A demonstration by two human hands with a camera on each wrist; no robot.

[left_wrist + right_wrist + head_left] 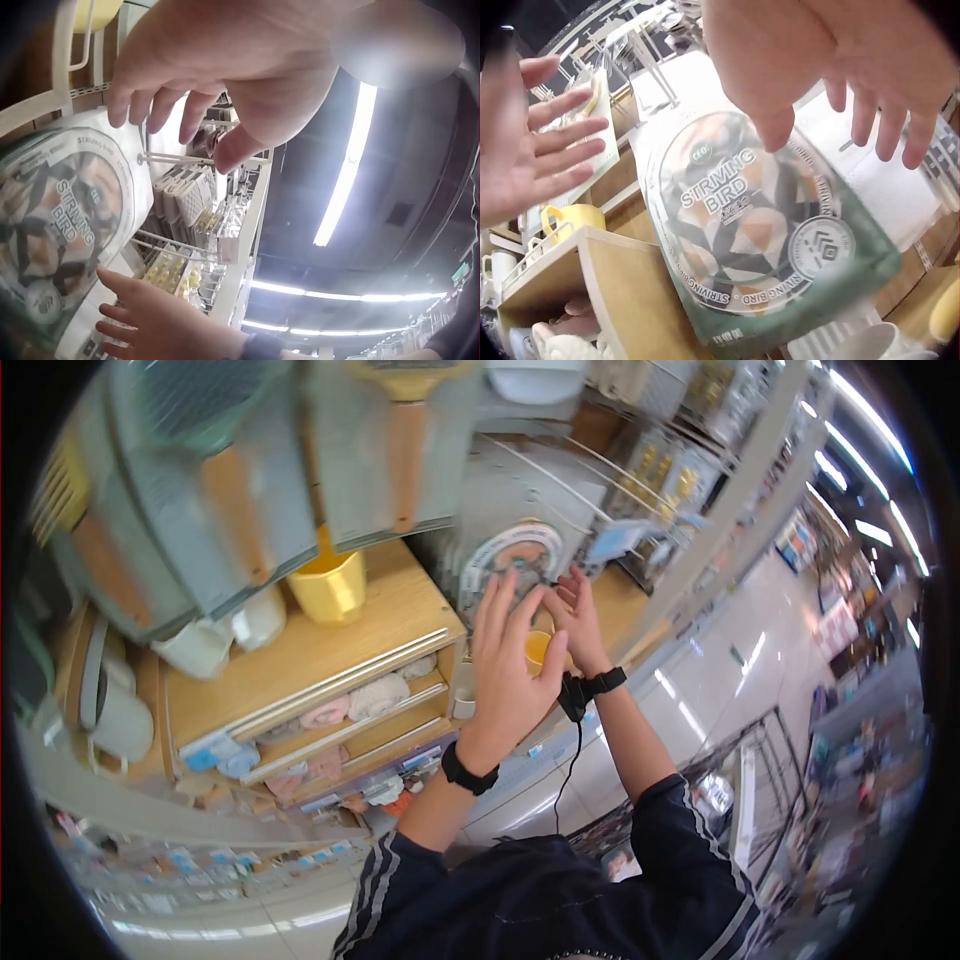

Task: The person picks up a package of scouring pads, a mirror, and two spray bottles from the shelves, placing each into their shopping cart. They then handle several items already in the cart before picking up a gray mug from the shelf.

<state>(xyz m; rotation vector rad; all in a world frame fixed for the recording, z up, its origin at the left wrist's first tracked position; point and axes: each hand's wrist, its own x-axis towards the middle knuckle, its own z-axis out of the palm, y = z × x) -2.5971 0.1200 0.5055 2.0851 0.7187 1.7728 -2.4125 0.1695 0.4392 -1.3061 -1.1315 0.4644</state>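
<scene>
A flat package with a green lower edge and a round clear window printed "STRIVING BIRD" stands upright in front of both hands, patterned fabric showing through the window. My left hand is raised at one side of it, fingers extended and slightly spread. Across from it, my right hand has loosely bent fingers, its thumb overlapping the package's upper part in the right wrist view. Neither hand grips anything. Below and between the hands, part of a yellow cup shows. Each wrist wears a black strap.
Large carded brushes with wooden handles hang at the upper left. Beneath them, a wooden shelf unit carries a yellow mug and white cups, with folded towels lower down. Metal hooks stick out beyond the package. A black wire rack stands at the right.
</scene>
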